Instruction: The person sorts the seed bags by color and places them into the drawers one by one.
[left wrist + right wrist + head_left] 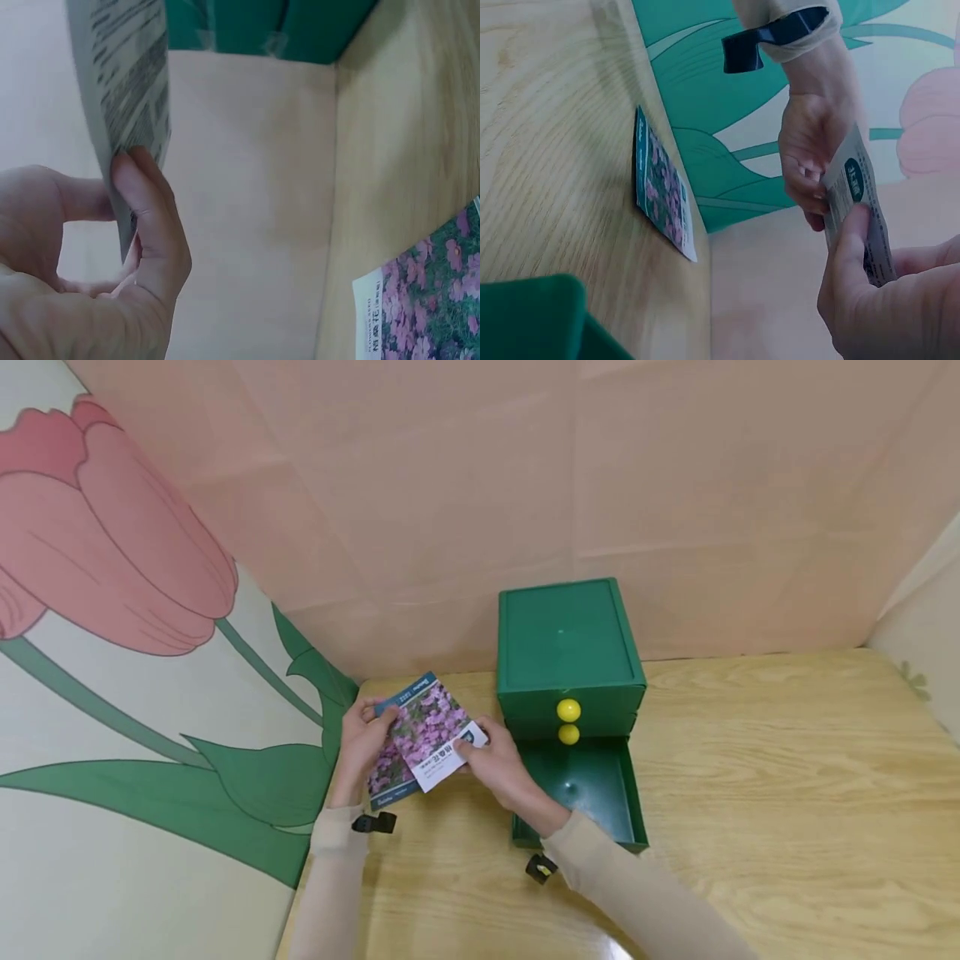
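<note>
Both hands hold a flower seed packet (435, 727) with a pink-blossom picture and a white label end. My left hand (363, 743) pinches its blue end between thumb and fingers. At the label end, my right hand (498, 768) grips with the thumb on the front and fingers behind. Small print covers the packet's back (135, 75) in the left wrist view. A second flower seed packet (660, 187) lies on the table below, partly hidden by the held one in the head view.
To the right stands a green drawer cabinet (562, 635) with yellow knobs (569, 710). Its bottom drawer (637, 810) is pulled out toward me, close to my right forearm. A wall painted with tulips (150, 543) borders the wooden table (765, 777) on the left; pink cloth (450, 485) hangs behind.
</note>
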Available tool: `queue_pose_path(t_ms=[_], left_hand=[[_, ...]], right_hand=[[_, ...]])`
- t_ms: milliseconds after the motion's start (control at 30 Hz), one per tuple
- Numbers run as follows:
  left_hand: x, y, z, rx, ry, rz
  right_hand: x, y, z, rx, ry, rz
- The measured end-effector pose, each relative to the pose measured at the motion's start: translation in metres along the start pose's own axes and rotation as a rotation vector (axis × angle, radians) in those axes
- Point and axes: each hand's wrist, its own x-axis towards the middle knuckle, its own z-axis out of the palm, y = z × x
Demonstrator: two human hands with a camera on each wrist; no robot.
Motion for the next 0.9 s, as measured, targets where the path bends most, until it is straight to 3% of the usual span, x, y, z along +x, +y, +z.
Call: queue_pose_path(t_ms=[233, 467, 700, 900], left_hand=[[-0.005, -0.004, -0.010, 0.026, -0.089, 0.017], [-0.004, -0.011, -0.013, 0.119, -0.185, 0.075], [-0.006, -0.015, -0.015, 0.226, -0.257, 0.071], [-0.012, -0.014, -0.014, 0.204, -0.297, 0.081]], right_hand=[[-0.009, 0.003, -0.007, 0.005, -0.017, -0.013], [-0.014, 0.007, -0.013, -0.035, 0.003, -0.006], [-0.022, 0.011, -0.020, -0.058, -0.001, -0.016], [-0.027, 0.014, -0.031, -0.051, -0.061, -0.013]])
